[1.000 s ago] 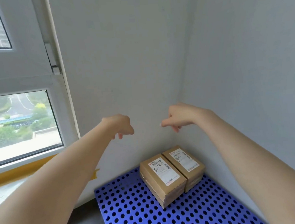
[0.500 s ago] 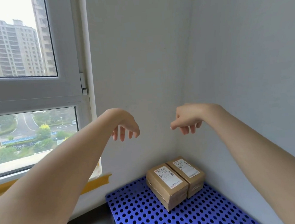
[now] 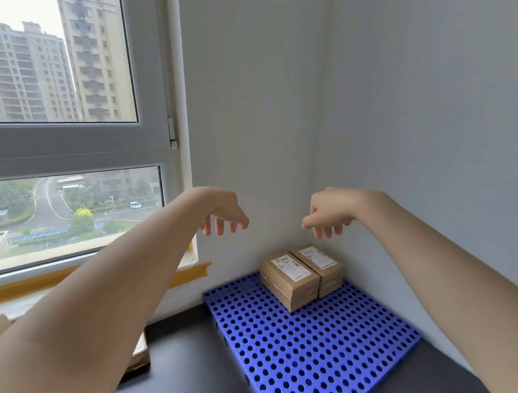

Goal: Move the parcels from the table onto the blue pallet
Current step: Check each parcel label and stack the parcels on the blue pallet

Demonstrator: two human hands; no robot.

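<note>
Two brown cardboard parcels with white labels lie side by side in the far corner of the blue perforated pallet [image 3: 310, 347]: the left parcel [image 3: 289, 279] and the right parcel [image 3: 320, 266] touch each other. My left hand [image 3: 222, 214] hangs in the air above and left of them, fingers loosely drooping, holding nothing. My right hand [image 3: 327, 212] hovers above the parcels, fingers loosely curled downward, empty. Both hands are well clear of the boxes.
The pallet lies on a dark floor [image 3: 185, 372] in a corner of two grey walls. A window [image 3: 62, 149] with a yellow-taped sill fills the left. Part of another cardboard parcel [image 3: 138, 356] shows under my left forearm.
The view has risen and swung left, showing more window and pallet. Both hands have pulled back from the parcels and their fingers have loosened downward.
</note>
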